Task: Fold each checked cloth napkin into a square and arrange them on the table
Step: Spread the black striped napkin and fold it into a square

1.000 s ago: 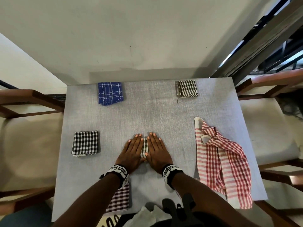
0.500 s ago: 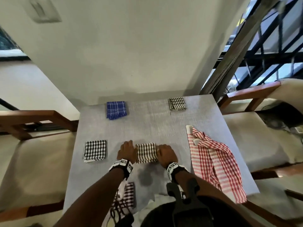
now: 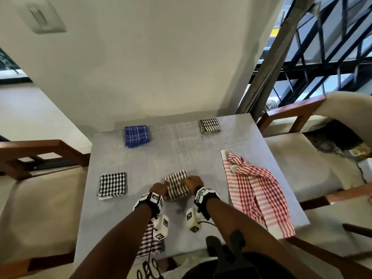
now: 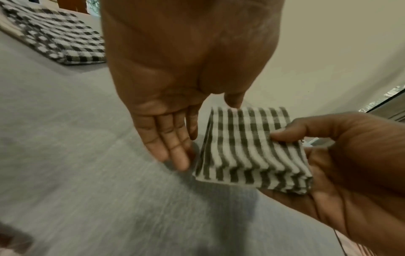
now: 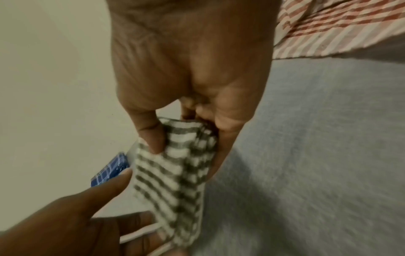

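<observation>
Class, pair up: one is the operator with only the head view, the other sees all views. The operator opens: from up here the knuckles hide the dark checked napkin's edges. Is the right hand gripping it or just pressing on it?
Observer: Gripping. The left wrist view shows the right hand pinching the folded napkin, thumb on top, fingers underneath.
Operator: And the left hand?
Observer: The left hand keeps straight fingers beside the napkin's edge, not curled round it.
Operator: Is the fold tidy?
Observer: Its near edge shows several stacked layers, roughly aligned.
</observation>
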The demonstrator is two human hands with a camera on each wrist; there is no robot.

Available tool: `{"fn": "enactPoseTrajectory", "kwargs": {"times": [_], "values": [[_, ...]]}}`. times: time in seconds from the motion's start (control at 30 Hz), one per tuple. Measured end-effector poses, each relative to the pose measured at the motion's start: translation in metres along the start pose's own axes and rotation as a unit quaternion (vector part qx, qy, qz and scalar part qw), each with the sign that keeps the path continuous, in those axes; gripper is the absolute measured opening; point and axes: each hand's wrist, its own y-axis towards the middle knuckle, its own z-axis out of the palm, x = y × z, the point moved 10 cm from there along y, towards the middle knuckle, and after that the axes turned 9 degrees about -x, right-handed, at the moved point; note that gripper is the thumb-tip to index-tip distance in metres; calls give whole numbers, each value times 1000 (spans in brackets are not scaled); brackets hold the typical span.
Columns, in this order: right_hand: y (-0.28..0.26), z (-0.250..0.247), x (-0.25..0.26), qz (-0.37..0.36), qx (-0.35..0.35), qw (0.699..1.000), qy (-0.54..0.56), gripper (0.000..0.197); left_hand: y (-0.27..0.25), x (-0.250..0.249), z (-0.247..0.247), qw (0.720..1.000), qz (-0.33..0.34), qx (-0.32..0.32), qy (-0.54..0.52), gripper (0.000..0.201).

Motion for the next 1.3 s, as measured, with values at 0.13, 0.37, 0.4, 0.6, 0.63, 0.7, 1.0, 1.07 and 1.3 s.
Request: {"fn": "enactPoseTrajectory", "kwargs": {"times": [0.13, 0.37, 0.4, 0.6, 0.63, 0.7, 1.0, 1.07, 1.3], "values": [[7, -31, 4, 76, 53, 978, 188, 16, -23, -27, 18, 965, -103, 25, -240, 81], [40, -143, -14, 94, 51, 956, 275, 21, -69, -145, 85, 935, -65, 75, -342, 31], [47, -166, -22, 96, 33, 956, 274, 26, -70, -161, 96, 939, -56, 69, -332, 25], [97, -313, -58, -7, -109, 976, 187, 27, -68, -289, 190, 961, 81, 66, -257, 29], [108, -334, -66, -13, -139, 974, 180, 24, -65, -307, 200, 965, 112, 61, -230, 31], [130, -365, -81, -4, -165, 970, 181, 14, -51, -335, 233, 974, 146, 66, -162, 37], [171, -378, -120, -72, -142, 986, -47, 43, -43, -359, 285, 960, 247, 12, 129, 39], [170, -377, -125, -76, -169, 979, -82, 53, -43, -355, 283, 954, 254, -4, 162, 34], [155, -381, -110, -104, -235, 950, -179, 38, -42, -336, 284, 961, 195, 11, 194, 35]]}}
